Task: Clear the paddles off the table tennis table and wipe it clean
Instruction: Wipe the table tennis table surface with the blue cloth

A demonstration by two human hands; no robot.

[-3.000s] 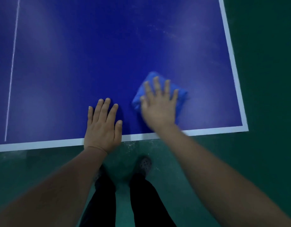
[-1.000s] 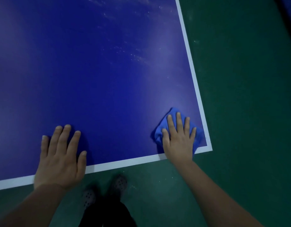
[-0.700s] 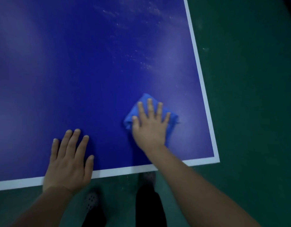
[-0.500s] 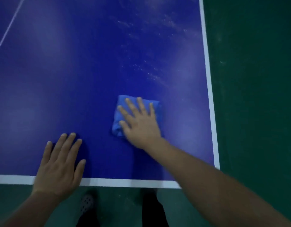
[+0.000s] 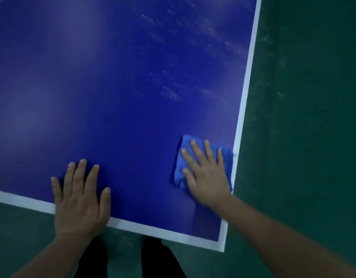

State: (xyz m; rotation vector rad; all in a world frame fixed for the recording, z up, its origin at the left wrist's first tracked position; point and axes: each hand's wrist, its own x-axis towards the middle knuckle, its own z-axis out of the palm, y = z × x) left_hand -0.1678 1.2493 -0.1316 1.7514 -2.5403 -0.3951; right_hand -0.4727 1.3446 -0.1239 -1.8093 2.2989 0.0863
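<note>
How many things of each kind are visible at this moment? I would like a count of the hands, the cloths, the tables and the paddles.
Hands: 2, left hand and right hand
Cloths: 1, blue cloth
Tables: 1, table tennis table
Paddles: 0 in view
Total: 4

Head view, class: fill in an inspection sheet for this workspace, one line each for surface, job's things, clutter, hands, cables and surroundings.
Surface: dark blue table tennis table with white edge lines; pale specks toward its far right.
Job's things: folded blue cloth at the right edge line; paddles nothing seen.
Clutter: nothing seen.
Hands: right hand flat, pressing the cloth; left hand flat on the near edge.
Cables: nothing seen.
Surroundings: green floor; dark trouser legs below.
</note>
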